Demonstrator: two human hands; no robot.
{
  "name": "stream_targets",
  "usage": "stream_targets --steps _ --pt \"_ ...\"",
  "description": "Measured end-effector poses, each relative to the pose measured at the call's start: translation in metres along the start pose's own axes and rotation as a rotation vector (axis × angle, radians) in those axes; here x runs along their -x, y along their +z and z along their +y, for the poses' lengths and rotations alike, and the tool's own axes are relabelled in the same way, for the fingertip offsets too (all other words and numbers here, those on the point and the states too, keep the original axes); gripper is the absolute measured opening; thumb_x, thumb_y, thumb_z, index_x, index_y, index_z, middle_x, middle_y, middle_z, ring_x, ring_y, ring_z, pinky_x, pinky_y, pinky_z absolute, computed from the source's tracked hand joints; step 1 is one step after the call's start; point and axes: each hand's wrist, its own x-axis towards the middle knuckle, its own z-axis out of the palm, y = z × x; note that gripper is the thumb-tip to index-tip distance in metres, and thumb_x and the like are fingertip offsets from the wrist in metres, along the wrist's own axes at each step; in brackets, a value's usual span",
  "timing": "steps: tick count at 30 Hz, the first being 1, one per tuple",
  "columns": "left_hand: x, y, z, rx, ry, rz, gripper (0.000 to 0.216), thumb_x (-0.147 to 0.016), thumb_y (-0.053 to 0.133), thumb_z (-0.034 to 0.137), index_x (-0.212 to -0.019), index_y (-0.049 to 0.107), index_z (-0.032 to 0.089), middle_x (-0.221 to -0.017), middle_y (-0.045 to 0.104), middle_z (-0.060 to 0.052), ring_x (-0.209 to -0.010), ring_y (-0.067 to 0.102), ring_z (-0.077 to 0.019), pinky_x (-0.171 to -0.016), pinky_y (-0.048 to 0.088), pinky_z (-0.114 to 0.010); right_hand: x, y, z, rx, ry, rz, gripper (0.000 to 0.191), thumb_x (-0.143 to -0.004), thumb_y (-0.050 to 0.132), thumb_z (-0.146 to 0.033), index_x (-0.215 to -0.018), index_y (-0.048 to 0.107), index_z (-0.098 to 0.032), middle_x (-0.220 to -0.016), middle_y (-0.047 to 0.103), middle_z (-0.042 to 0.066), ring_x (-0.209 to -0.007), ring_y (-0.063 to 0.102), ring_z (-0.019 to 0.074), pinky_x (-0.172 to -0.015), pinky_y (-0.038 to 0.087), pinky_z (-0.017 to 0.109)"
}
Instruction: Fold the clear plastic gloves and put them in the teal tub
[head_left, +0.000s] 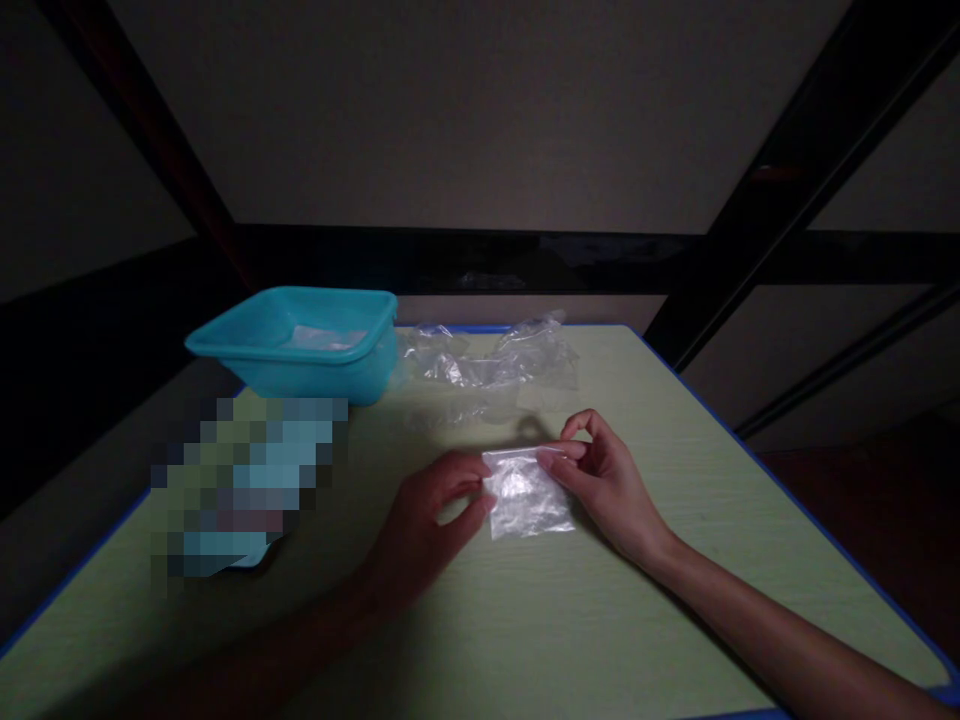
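Observation:
A small clear plastic bag (527,497) is held just above the pale green table (585,620), near its middle. My left hand (431,510) pinches the bag's left edge between thumb and fingers. My right hand (604,480) pinches the top right edge near the bag's opening strip. Both hands are closed on the bag.
A teal plastic basin (300,345) stands at the table's far left, with something pale inside. A heap of crumpled clear bags (495,365) lies beside it at the far edge. A blurred patch (247,480) covers something at the left. Dark frame bars cross behind the table.

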Motion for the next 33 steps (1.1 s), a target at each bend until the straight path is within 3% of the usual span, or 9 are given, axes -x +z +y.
stream_targets --steps 4,8,11,14,19,23,28,33 --pt "-0.001 0.0004 0.0017 -0.025 -0.038 -0.028 0.006 -0.064 0.063 0.018 -0.065 0.069 0.017 -0.079 0.069 -0.004 -0.074 0.064 -0.0167 -0.064 0.052 -0.021 -0.0003 0.0002 0.0009 0.027 -0.012 -0.016 0.038 -0.067 0.07 -0.031 -0.075 0.035 -0.022 -0.057 0.058 -0.006 -0.044 0.045 0.0051 -0.042 0.032 0.017" --pt "-0.005 0.0 0.0005 -0.037 -0.153 0.047 0.015 -0.06 0.067 0.017 -0.073 0.073 0.016 -0.081 0.072 -0.005 -0.065 0.065 -0.0167 -0.056 0.051 -0.022 0.0001 0.0008 0.001 0.053 -0.066 -0.047 0.034 -0.07 0.069 -0.029 -0.07 0.036 -0.021 -0.058 0.052 -0.007 -0.049 0.043 0.0054 -0.046 0.031 0.018" --pt "-0.0068 -0.0016 -0.0032 -0.044 -0.198 0.065 0.024 -0.059 0.068 0.018 -0.082 0.074 0.015 -0.068 0.072 -0.003 -0.056 0.063 -0.0151 -0.05 0.047 -0.021 0.0004 -0.0001 0.0002 0.057 -0.073 -0.097 0.033 -0.067 0.072 -0.027 -0.066 0.039 -0.02 -0.064 0.054 -0.005 -0.053 0.045 0.0062 -0.047 0.032 0.019" --pt "-0.0068 -0.003 -0.0043 -0.023 -0.219 0.065 0.03 -0.059 0.068 0.018 -0.088 0.073 0.013 -0.059 0.07 -0.002 -0.052 0.061 -0.0145 -0.049 0.045 -0.02 0.0005 -0.0014 -0.0001 0.057 -0.05 -0.157 0.028 -0.063 0.075 -0.026 -0.063 0.048 -0.018 -0.069 0.058 -0.003 -0.057 0.049 0.0077 -0.05 0.037 0.02" --pt "-0.0059 -0.0026 -0.0001 0.011 -0.248 0.06 0.033 -0.058 0.069 0.018 -0.09 0.073 0.013 -0.063 0.072 -0.003 -0.056 0.063 -0.0159 -0.052 0.046 -0.021 0.0009 -0.0025 0.0027 0.071 -0.002 -0.19 0.013 -0.062 0.075 -0.021 -0.07 0.065 -0.018 -0.074 0.063 -0.001 -0.062 0.055 0.009 -0.055 0.044 0.021" --pt "-0.0058 -0.0028 0.0 -0.001 -0.25 0.027 0.038 -0.06 0.067 0.018 -0.097 0.071 0.013 -0.061 0.071 -0.001 -0.053 0.061 -0.0139 -0.05 0.044 -0.02 0.0017 -0.0027 0.0039 0.063 0.066 -0.19 0.029 -0.06 0.075 -0.015 -0.088 0.069 -0.02 -0.074 0.064 -0.002 -0.056 0.053 0.007 -0.051 0.043 0.02" --pt "-0.0059 -0.0039 0.0006 0.013 -0.27 0.018 0.043 -0.059 0.067 0.018 -0.102 0.069 0.014 -0.06 0.069 0.0 -0.052 0.06 -0.0127 -0.05 0.043 -0.019 0.0019 -0.0039 -0.0003 0.107 0.072 -0.207 0.039 -0.058 0.073 -0.009 -0.095 0.069 -0.022 -0.062 0.06 -0.006 -0.045 0.042 0.0043 -0.042 0.037 0.017" --pt "-0.0054 -0.0043 0.0027 0.072 -0.314 -0.016 0.05 -0.059 0.067 0.019 -0.109 0.066 0.014 -0.061 0.07 0.001 -0.053 0.06 -0.013 -0.051 0.044 -0.02 0.0014 -0.0058 -0.0027 0.097 0.072 -0.228 0.044 -0.058 0.074 -0.008 -0.098 0.069 -0.024 -0.081 0.067 -0.002 -0.053 0.05 0.006 -0.047 0.041 0.018"
